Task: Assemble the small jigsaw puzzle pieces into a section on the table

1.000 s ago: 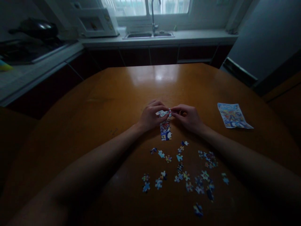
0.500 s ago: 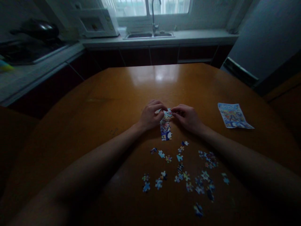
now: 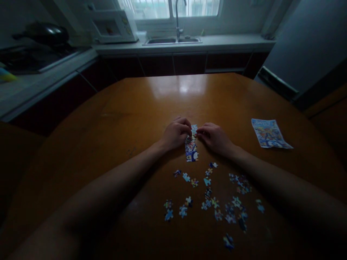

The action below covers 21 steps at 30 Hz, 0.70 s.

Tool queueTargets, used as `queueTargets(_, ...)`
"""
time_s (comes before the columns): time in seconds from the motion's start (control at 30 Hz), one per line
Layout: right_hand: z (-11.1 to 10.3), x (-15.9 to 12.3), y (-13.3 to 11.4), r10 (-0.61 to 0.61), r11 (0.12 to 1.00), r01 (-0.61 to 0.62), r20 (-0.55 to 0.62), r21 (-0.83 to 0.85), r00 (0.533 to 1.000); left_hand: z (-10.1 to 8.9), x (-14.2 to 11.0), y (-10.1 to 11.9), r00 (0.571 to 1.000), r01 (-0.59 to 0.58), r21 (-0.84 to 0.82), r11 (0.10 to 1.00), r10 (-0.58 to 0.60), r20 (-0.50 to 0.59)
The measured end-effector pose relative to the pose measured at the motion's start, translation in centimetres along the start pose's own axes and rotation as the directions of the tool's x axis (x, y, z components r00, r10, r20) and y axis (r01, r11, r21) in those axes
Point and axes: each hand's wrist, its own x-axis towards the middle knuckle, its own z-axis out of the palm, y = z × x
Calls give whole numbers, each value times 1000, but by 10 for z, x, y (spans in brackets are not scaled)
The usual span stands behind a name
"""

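- Bending over the upper left part of the joined puzzle strip [image 3: 191,151], the left hand [image 3: 176,134] has its fingers curled, their tips at the strip; the pictures do not show whether they are clamped on it.
- The right hand [image 3: 215,138] is at the strip's upper right edge, thumb and forefinger tips close together; whether a piece is pinched between them is too small and dark to tell.
- The strip lies flat on the brown surface [image 3: 130,108], between the two hands, its long side running toward the person. Its near end is in plain view, with a blue and white pattern, while the fingers partly cover its upper part.
- Loose puzzle pieces [image 3: 186,177] lie scattered on the near part of the surface, closer to the person than the strip. Many are bunched toward the right, some touching or overlapping.
- A single dark blue piece [image 3: 228,242] lies apart, nearest the person.
- A printed sheet [image 3: 269,133] with a colourful picture lies to the right of the right hand, well apart from it, its near right corner pointed.
- Beyond the surface are a sink [image 3: 162,41] with a tap [image 3: 177,23], a white microwave [image 3: 113,27] and, at the left, a dark pan [image 3: 47,34] on the stove [image 3: 29,63].
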Motion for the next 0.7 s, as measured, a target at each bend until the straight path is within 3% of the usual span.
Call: queueTargets(0.7,1,-1,-1,-12,999,13,21,-51,1000,2,-1,-3,1000,-13,0,1000,13,20)
